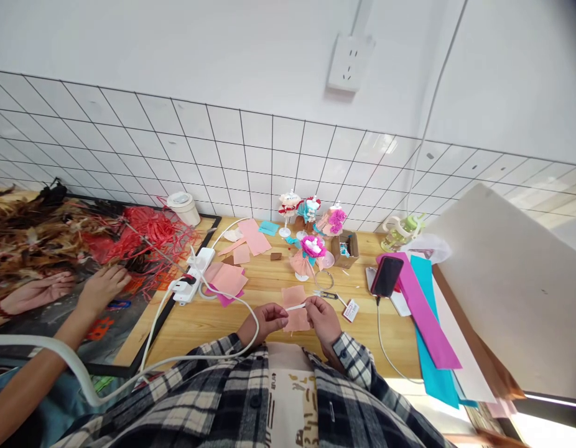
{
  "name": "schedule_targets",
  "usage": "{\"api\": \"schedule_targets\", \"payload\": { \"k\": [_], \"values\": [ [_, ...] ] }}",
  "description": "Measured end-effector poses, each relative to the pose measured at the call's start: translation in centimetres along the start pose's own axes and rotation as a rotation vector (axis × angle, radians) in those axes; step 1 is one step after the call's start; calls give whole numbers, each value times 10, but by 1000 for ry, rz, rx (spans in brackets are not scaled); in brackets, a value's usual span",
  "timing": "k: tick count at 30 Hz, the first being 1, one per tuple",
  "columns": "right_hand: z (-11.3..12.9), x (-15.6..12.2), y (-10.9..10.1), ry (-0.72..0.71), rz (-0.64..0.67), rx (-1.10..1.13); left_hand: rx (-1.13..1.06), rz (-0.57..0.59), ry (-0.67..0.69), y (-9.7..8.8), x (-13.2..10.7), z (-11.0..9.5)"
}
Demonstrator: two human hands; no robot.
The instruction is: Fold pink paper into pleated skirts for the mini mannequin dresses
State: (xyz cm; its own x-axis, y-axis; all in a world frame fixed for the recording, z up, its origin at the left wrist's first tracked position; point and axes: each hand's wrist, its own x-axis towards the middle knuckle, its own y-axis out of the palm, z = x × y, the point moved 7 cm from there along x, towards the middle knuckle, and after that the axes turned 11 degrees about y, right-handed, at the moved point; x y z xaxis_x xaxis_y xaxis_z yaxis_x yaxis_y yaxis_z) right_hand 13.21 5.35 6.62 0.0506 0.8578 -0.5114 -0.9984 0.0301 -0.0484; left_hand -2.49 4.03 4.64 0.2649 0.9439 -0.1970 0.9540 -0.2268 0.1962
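My left hand and my right hand are close together at the table's front edge, fingers pinched. Between them runs a thin white strip, one end at each hand. Under the strip lies a piece of peach crepe paper on the wooden table. Small thread snips rest just beyond my right hand, near a round ring and a small white and red packet. Farther back stand several small white stands dressed in crepe paper, the nearest a peach and magenta figure.
Left are paper squares, a power strip and its cable, which crosses over my left forearm. Beyond, a co-worker's hands work by feathers and red strands. A small box, phone and coloured paper sheets lie right.
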Motion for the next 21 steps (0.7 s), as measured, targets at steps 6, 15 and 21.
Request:
{"api": "schedule_targets", "payload": {
  "k": [6, 15, 21],
  "values": [
    [2, -1, 0, -7, 4, 1, 0, -4, 19, -2, 2, 5],
    [3, -7, 5, -25, 53, -17, -73, 40, 24, 5, -2, -2],
    [-1, -7, 9, -27, 68, -4, -68, 18, -30, 4, -4, -1]
  ]
}}
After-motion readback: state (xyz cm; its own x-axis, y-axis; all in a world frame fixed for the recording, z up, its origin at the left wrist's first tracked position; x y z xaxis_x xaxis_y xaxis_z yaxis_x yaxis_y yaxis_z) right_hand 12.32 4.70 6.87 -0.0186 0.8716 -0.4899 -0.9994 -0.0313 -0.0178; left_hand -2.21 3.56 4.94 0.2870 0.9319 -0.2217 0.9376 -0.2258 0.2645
